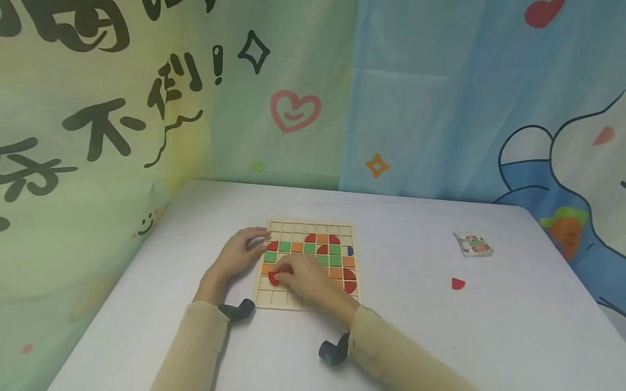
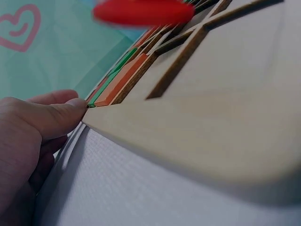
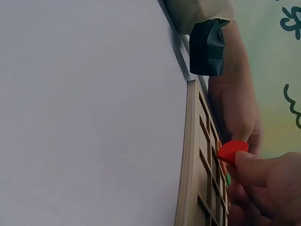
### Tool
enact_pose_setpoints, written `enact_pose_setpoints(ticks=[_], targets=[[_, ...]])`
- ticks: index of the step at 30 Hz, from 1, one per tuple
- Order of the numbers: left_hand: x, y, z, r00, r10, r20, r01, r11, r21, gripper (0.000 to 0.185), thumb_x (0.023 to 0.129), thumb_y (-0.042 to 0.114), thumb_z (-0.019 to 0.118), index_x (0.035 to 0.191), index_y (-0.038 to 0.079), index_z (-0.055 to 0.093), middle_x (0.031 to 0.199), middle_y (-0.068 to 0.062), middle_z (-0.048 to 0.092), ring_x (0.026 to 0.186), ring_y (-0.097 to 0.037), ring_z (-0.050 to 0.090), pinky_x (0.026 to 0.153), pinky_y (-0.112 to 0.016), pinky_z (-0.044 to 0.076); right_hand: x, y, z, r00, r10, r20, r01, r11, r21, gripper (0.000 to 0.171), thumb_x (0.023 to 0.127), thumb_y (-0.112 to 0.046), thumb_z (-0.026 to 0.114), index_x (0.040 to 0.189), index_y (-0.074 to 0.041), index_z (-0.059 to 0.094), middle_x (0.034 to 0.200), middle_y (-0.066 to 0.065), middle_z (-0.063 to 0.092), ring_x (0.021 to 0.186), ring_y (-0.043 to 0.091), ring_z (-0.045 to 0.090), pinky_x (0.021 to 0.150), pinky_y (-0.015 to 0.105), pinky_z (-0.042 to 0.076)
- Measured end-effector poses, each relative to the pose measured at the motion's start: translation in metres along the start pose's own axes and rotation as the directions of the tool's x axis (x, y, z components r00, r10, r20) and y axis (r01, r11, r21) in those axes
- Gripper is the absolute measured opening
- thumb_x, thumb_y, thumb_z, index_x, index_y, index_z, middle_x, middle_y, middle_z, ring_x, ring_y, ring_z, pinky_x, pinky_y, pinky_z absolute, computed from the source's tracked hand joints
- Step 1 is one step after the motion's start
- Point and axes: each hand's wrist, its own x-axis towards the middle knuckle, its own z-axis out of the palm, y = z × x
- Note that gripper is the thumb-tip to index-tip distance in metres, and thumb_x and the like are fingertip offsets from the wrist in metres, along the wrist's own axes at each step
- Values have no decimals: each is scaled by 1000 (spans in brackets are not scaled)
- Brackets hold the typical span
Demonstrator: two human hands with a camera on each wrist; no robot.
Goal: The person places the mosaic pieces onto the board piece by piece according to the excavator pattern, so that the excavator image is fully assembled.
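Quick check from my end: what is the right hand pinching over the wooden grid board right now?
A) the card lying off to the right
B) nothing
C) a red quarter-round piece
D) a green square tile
C: the right hand pinches a red quarter-round piece in its fingertips just above the wooden grid board, while the left hand rests against the board's left edge.

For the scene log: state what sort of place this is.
Probably a staged play or recording corner: a white table bearing a wooden grid puzzle board, backed by pastel cartoon cloth backdrops with hearts. The right hand pinches a red quarter-round tile.
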Motion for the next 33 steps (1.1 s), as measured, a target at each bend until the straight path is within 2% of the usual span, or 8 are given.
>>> enact_pose_setpoints(ticks=[6, 15, 21, 28, 33], targets=[[0, -3, 0, 1000, 15, -5, -15, 1000, -5, 39, 89, 24, 65, 127, 18, 60, 142, -6, 50, 138, -31, 37, 116, -54, 25, 9, -6, 9, 1000, -8, -10, 8, 1000, -30, 11, 87, -24, 67, 95, -19, 74, 88, -9, 73, 84, 6, 65, 74, 20, 52], [0, 0, -2, 1000, -4, 4, 4, 1000, -6, 39, 89, 24, 65, 127, 19, 60, 142, -5, 50, 139, -30, 36, 116, -53, 25, 11, -20, 6, 997, 34, 68, -26, 992, -122, 9, 87, -25, 68, 92, -22, 76, 86, -13, 72, 90, 7, 65, 77, 21, 53], [0, 2, -2, 1000, 6, 3, -6, 1000, -6, 38, 89, 24, 64, 127, 19, 60, 142, -5, 50, 139, -31, 36, 116, -53, 26, 10, -23, 5, 999, 22, 41, -14, 984, -179, 8, 86, -23, 69, 89, -21, 76, 84, -13, 72, 84, 5, 65, 72, 19, 52], [0, 1, -3, 1000, 21, 0, -21, 1000, -12, 38, 89, 24, 65, 127, 18, 60, 142, -6, 51, 138, -31, 37, 116, -52, 26, 12, -25, 7, 999, 10, 40, 2, 956, -293, 5, 85, -24, 71, 84, -24, 76, 84, -13, 72, 85, 6, 66, 68, 20, 54], [0, 0, 0, 1000, 13, -1, -13, 1000, -12, 38, 89, 23, 64, 127, 18, 60, 142, -6, 50, 138, -31, 37, 116, -54, 25, 7, -16, 7, 1000, -9, 23, 14, 967, -255, 9, 87, -25, 68, 90, -23, 76, 89, -11, 72, 88, 7, 65, 69, 21, 54]])
